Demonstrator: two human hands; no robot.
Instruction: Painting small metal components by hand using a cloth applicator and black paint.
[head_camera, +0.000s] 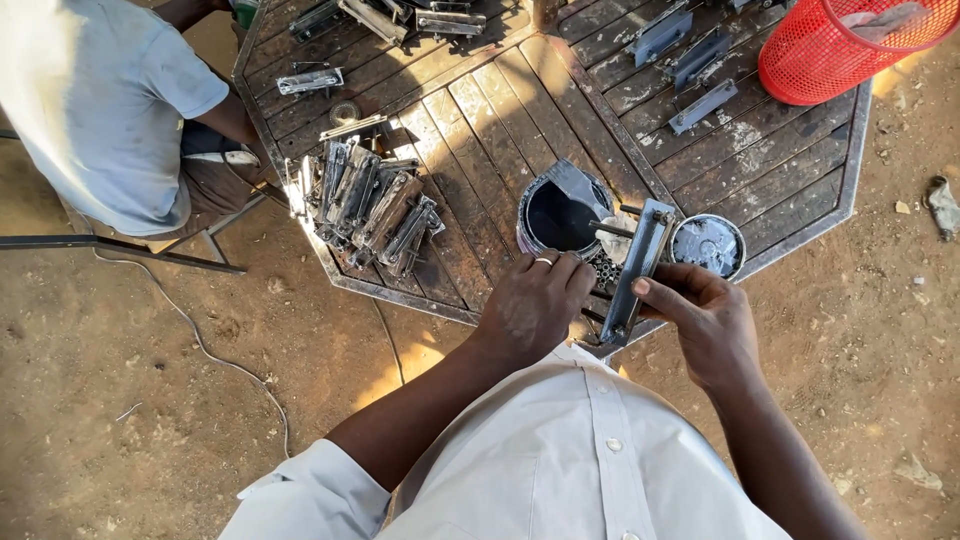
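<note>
Right hand (705, 315) pinches a grey metal bracket (636, 270), long axis running away from the person, tilted slightly right. Left hand (535, 300) sits just left of it, fingers curled together over small nuts (603, 268) beside an open tin (562, 215) on the wooden table (480, 120).

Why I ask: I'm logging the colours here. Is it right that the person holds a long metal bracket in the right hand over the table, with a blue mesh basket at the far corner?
Not quite. The head view shows the basket is red, not blue. The rest holds: the right hand holds the long metal bracket over the table.
</note>
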